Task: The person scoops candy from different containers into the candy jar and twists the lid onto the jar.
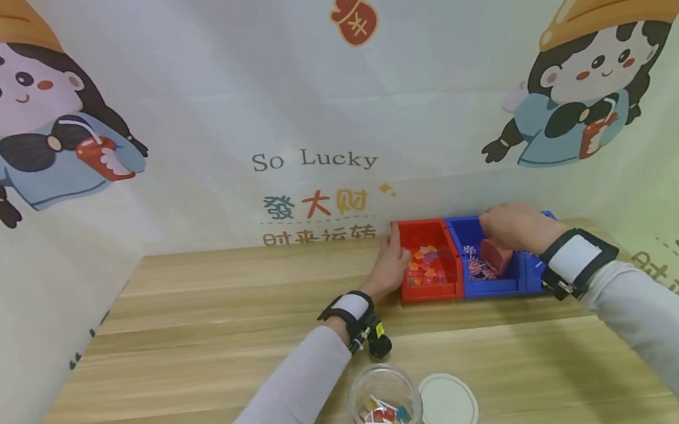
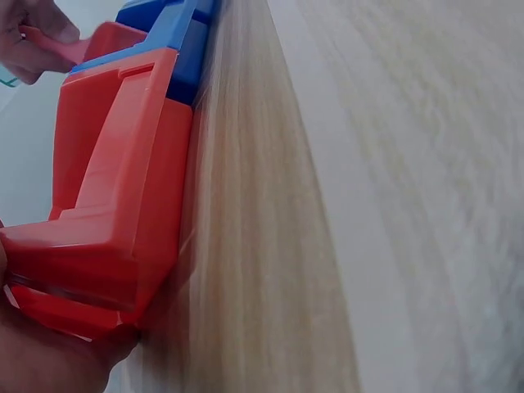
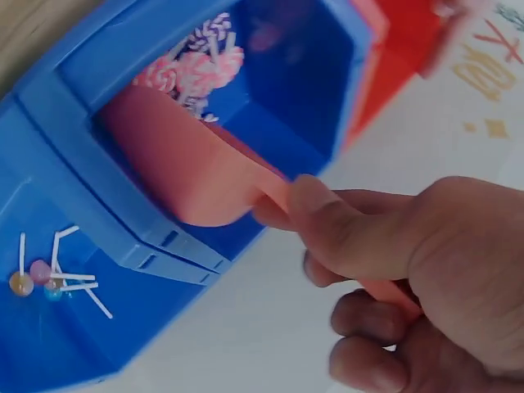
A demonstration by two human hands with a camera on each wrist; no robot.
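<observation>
My right hand (image 3: pixel 409 262) grips the handle of a pink scoop (image 3: pixel 188 155). The scoop's bowl is down inside a blue bin (image 1: pixel 494 287), against the pink-and-white and purple-and-white swirl candies (image 3: pixel 196 70). To the left, a red bin (image 1: pixel 433 293) holds orange and red star- or flower-shaped pieces (image 1: pixel 426 265). My left hand (image 1: pixel 388 266) holds that red bin by its left side, with fingers along the wall; part of the hand is cut off in the left wrist view. What the scoop carries is hidden by its wall.
A second blue bin (image 3: pixel 49 336) with small ball lollipops adjoins on the right. Near the table's front stand a clear jar (image 1: pixel 381 376) with several lollipops inside and, beside it, a white round lid (image 1: pixel 449 406). A printed backdrop (image 1: pixel 215 102) rises behind the bins.
</observation>
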